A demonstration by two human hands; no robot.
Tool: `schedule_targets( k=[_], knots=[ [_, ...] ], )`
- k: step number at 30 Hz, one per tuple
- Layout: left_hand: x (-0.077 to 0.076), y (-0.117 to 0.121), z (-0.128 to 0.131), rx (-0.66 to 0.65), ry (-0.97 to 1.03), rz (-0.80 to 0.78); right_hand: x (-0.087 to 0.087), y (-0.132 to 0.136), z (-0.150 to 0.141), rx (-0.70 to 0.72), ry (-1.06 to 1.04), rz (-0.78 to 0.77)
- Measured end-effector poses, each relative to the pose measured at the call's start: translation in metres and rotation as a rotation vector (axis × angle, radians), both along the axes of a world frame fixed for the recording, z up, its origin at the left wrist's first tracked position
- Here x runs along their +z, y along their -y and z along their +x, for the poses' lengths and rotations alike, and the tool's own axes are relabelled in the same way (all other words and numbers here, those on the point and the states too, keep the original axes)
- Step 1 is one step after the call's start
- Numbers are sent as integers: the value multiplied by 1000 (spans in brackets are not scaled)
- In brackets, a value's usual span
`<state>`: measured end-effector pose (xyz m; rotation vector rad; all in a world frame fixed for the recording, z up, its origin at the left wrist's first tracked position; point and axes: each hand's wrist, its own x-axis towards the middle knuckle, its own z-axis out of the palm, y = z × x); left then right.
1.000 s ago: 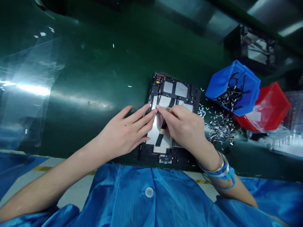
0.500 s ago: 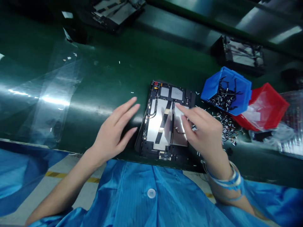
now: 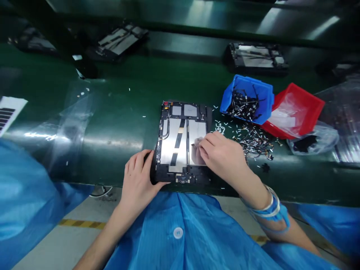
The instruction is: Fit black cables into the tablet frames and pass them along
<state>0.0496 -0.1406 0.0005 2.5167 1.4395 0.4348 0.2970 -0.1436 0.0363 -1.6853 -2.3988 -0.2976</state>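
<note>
The opened device (image 3: 182,148) lies on the green desk (image 3: 112,120), directly before the person. The left hand (image 3: 140,174) grasps its near left corner, thumb along the bottom edge; the right hand (image 3: 223,153) is at the right silver panel (image 3: 197,130), its grip bunched (whether around anything, I cannot tell). Farther right, a blue bin (image 3: 267,101) holds dark cables (image 3: 243,105).

The left hand (image 3: 140,176) rests spread around the nearest corner of an opened tablet (image 3: 180,146) on the bench (image 3: 118,97). The right hand (image 3: 223,152) bunches its fingers over the silver panel beside it, any hold unclear; beyond it sit a blue bin (image 3: 266,98) of black cables (image 3: 242,105), a red bin (image 3: 312,114) and scattered white strips (image 3: 219,127).
</note>
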Motion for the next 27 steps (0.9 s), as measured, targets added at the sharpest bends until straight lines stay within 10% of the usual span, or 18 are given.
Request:
schedule_targets(
  k=[7,11,16,21,27],
  knots=[
    [-1,-2,0,80,251,-191,9,28,27,-411,-417,-205],
    [3,-1,4,188,751,-594,12,31,26,-361,-626,-452],
    [23,-25,12,372,1181,-1027,7,15,25,-375,-889,-367],
    [37,-98,30,300,1108,-830,-12,0,42,-466,-1270,85],
    [24,-234,82,114,930,-608,-23,-8,55,-500,-1652,-32]
  ],
)
